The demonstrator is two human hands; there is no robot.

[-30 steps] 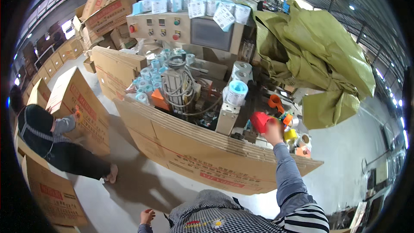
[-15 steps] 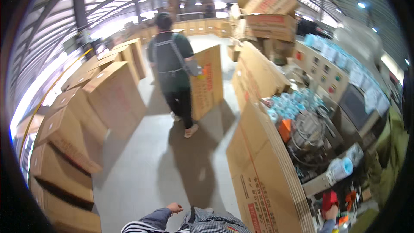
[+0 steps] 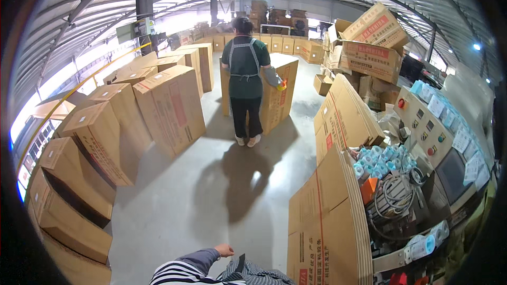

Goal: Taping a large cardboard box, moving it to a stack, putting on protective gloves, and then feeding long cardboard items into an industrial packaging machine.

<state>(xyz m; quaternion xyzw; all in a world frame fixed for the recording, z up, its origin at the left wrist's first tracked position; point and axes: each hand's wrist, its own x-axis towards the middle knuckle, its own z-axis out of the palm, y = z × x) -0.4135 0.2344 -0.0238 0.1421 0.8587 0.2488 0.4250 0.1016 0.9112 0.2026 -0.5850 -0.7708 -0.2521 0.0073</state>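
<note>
My left hand [image 3: 224, 250] hangs low at the bottom edge, at the end of a striped sleeve [image 3: 182, 269], over the bare concrete floor [image 3: 211, 195]. It touches nothing, and its fingers are too small to read. My right hand is out of the picture. A stack of flattened cardboard sheets [image 3: 327, 221] stands on edge just to the right of my hand. Ahead, a co-worker [image 3: 245, 79] in a dark green top and black trousers stands with their back to me, against a tall cardboard box [image 3: 280, 92].
Assembled cardboard boxes [image 3: 158, 105] line the left side in rows. More boxes are piled at the far right [image 3: 369, 47]. At the right stand a machine with a button panel [image 3: 428, 126], pale blue rolls [image 3: 380, 158] and a coil of cable [image 3: 393, 198].
The view has swung left, away from the machine and toward the aisle. My right hand, which reached to a red object at the machine, has left the picture. The co-worker now stands farther off.
</note>
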